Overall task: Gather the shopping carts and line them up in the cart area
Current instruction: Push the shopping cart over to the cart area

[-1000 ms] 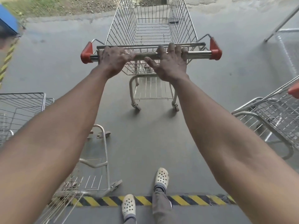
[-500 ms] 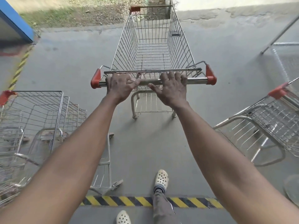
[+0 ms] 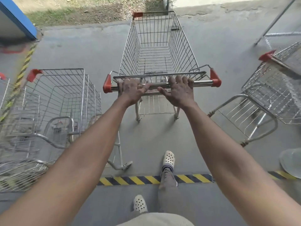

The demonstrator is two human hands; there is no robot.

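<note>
both hands on middle cart handle, carts l & r.

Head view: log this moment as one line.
left hand gripping cart handle | right hand fingers draped over it | nested carts left

Even, soft daylight with faint shadows and no glare; wide-angle bending at the edges; motion blur smears the left carts, centre sharp.
</note>
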